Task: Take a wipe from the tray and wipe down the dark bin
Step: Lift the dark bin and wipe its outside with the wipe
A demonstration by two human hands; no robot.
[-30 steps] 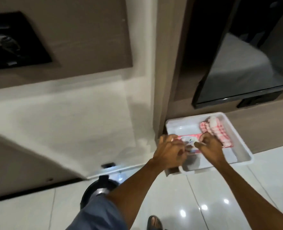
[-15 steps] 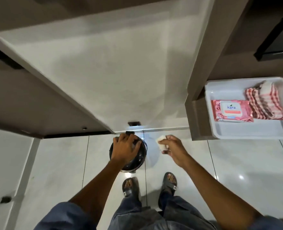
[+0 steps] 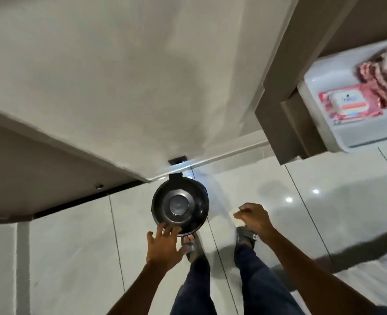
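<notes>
The step in hand is judged to be the first contact of wipe with bin; it would be done well if the round dark bin with a glossy domed lid (image 3: pixel 180 205) were steadied at its near rim by the left hand (image 3: pixel 164 245), whose fingers are spread wide and lie over or just above that rim, contact not being clear; the small pale folded wipe (image 3: pixel 236 219) is pinched in the closed fingers of the right hand (image 3: pixel 253 218), just to the right of the bin and apart from it; a flatter spread of the wipe is advised before the lid is swept from centre outward. The bin stands on the pale glossy tiled floor (image 3: pixel 324 201), close against the foot of the white wall (image 3: pixel 119 76), just ahead of the sandalled feet; a hinge tab is seen at its far edge, and a lighter circular centre on the lid. The white plastic tray (image 3: pixel 319 123) holding a pink wipe packet (image 3: pixel 349 104) is seen up right, well apart.
</notes>
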